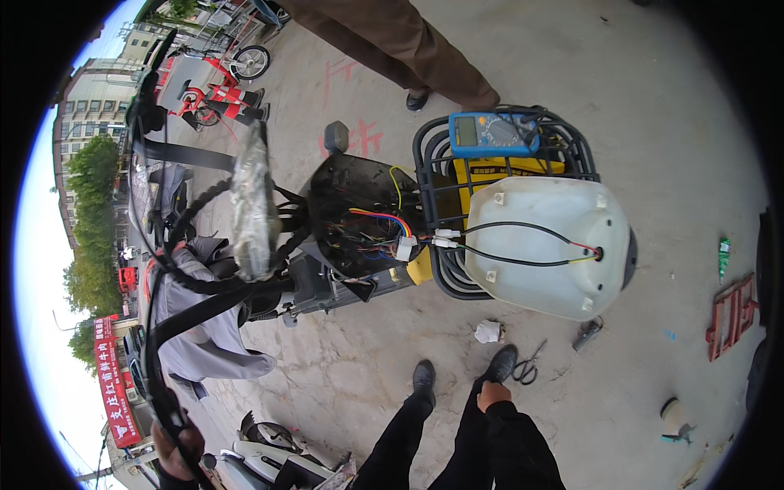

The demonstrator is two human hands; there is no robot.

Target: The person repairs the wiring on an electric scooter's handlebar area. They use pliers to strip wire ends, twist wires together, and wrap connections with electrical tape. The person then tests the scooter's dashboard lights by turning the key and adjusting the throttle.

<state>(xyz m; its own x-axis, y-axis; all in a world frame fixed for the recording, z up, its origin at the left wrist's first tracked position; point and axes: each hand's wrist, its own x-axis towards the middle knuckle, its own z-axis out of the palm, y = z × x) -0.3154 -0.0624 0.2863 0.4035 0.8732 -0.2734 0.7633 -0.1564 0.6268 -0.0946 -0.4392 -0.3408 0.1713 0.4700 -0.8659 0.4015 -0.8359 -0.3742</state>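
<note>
At the lower left, my left hand (178, 447) is closed around a long black bar (149, 359); part of the fingers is hidden behind it. My right hand (494, 395) hangs in a loose fist above my right shoe, with nothing visible in it. Before me stands an electric scooter, its dark housing (359, 196) laid open, full of loose coloured wires. A white plastic shell (539, 286) rests hollow side up on a black wire basket (457, 282). Two black cables join it to white connectors (445, 238). A blue multimeter (494, 135) lies on a yellow package (490, 169) in the basket.
Brown-trousered legs (392, 49) of another person stand beyond the basket. Scissors (529, 367), a crumpled white wad (490, 331) and a dark cylindrical tool (588, 333) lie near my feet. A red metal frame (731, 317) and green bottle (723, 257) are far right. A white scooter (273, 457) stands lower left.
</note>
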